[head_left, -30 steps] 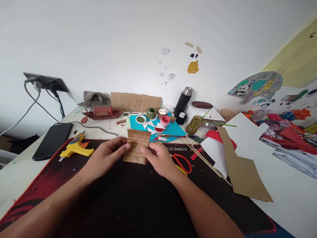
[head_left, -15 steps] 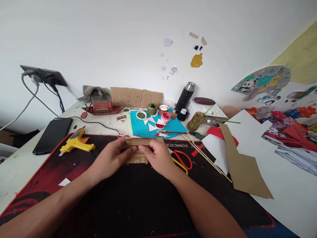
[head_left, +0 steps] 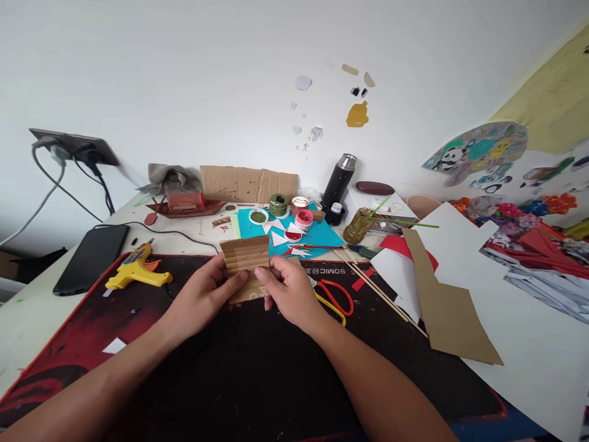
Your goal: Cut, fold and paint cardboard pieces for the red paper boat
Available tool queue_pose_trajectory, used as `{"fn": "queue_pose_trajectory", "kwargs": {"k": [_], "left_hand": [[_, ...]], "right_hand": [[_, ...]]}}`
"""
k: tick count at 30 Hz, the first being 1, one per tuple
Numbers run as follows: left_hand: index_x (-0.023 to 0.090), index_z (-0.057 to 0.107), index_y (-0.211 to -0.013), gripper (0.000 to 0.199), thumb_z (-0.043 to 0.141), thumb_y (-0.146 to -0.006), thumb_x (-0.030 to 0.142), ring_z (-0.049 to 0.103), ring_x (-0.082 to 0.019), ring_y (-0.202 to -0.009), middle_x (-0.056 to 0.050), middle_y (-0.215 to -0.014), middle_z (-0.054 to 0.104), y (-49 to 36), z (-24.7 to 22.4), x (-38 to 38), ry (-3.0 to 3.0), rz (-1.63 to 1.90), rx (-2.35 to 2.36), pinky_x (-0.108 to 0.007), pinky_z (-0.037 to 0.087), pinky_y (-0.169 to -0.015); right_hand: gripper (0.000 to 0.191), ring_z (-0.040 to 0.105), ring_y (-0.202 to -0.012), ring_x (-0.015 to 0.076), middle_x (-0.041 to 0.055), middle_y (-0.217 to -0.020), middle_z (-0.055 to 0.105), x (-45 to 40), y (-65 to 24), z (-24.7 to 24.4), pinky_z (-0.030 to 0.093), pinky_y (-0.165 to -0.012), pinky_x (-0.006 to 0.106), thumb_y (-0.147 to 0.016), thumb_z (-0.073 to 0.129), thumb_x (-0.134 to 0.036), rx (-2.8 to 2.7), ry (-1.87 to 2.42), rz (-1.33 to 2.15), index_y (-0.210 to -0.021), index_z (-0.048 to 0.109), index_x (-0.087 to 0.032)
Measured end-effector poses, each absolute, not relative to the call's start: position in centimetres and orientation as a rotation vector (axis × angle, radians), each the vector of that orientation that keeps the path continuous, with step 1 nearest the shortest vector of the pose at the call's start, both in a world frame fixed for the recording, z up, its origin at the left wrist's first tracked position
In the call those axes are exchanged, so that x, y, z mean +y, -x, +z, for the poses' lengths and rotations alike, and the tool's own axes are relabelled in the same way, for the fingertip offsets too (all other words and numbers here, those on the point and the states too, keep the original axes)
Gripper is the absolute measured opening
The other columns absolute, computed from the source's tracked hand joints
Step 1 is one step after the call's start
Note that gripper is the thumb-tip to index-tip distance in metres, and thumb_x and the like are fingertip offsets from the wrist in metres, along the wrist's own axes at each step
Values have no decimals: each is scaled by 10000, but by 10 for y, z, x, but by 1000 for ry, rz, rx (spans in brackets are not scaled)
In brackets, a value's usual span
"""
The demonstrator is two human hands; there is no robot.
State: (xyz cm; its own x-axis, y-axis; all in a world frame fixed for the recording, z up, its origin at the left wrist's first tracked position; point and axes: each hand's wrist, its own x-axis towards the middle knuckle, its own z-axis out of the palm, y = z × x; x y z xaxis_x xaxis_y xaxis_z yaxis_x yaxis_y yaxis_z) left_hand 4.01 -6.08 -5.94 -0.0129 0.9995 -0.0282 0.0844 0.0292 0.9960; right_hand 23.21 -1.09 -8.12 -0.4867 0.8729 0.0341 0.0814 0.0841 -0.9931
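Observation:
A small piece of corrugated cardboard (head_left: 246,253) with ridges and some pale print is held up over the dark mat. My left hand (head_left: 209,291) pinches its left edge, thumb on the near face. On the other side, my right hand (head_left: 289,291) grips the right edge, its thumb also pressing the front. The fingers behind the cardboard are mostly hidden. Just right of my right hand lie scissors (head_left: 338,298) with red and yellow handles, their blades partly covered. A yellow glue gun (head_left: 138,270) rests on the mat to the left.
Behind my hands, paint jars (head_left: 278,205) and paper scraps sit on a blue sheet (head_left: 329,233). A model boat (head_left: 186,205) and black flask (head_left: 339,181) stand near the wall. Wooden sticks (head_left: 386,298) and brown cardboard (head_left: 453,313) lie right; a phone (head_left: 92,261) lies left.
The cardboard piece has been opened out and tilted up, so more of its ridged face shows above my thumbs. Both hands still hold it. The view has shifted slightly.

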Motion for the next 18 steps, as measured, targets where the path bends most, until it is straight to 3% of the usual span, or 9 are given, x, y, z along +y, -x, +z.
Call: {"fn": "queue_pose_trajectory", "kwargs": {"k": [2,6,8,11,14,18], "left_hand": [[224,716,-1117,557,869,-844,685,800,-292,-851,-89,-1038,857,-41,-59,-61,-1225,1183,1276,-355,665,-681],[229,687,-1019,582,914,-775,707,680,-213,-605,-19,-801,775,-44,-58,-59,-1197,1154,1297,-277,539,-464],[226,708,-1060,624,891,-774,749,676,-218,-605,-30,-829,788,-44,-57,-57,-1201,1123,1328,-282,533,-458],[221,752,-1158,671,779,-847,816,771,-299,-839,-98,-1063,854,-41,-56,-56,-1257,1162,1406,-364,655,-683],[231,769,-1229,657,718,-912,804,768,-375,-1141,-122,-1280,843,-35,-57,-57,-1370,1215,1472,-460,641,-1006],[232,748,-1294,665,718,-925,784,773,-385,-1184,-140,-1352,827,-32,-57,-59,-1403,1193,1431,-473,637,-1043]], "right_hand": [[354,562,-430,112,-79,-595,556,-12,-232,-82,401,-471,231,-1040,639,-543,-1695,955,1435,-866,570,-242],[362,518,-408,104,-85,-600,533,-11,-230,-87,375,-445,230,-1056,613,-548,-1683,957,1419,-865,545,-248],[358,536,-415,105,-81,-625,551,-11,-229,-89,378,-445,230,-1058,611,-553,-1680,964,1436,-883,551,-246],[320,581,-447,111,-75,-636,585,-11,-230,-87,416,-483,229,-1060,626,-522,-1734,963,1441,-922,595,-235],[308,621,-489,129,-55,-685,633,-13,-232,-82,467,-510,243,-1046,656,-529,-1749,929,1496,-973,643,-230],[330,712,-741,197,11,-867,719,-11,-234,-77,563,-639,293,-989,712,-561,-1714,881,1478,-1014,682,-233]]}}
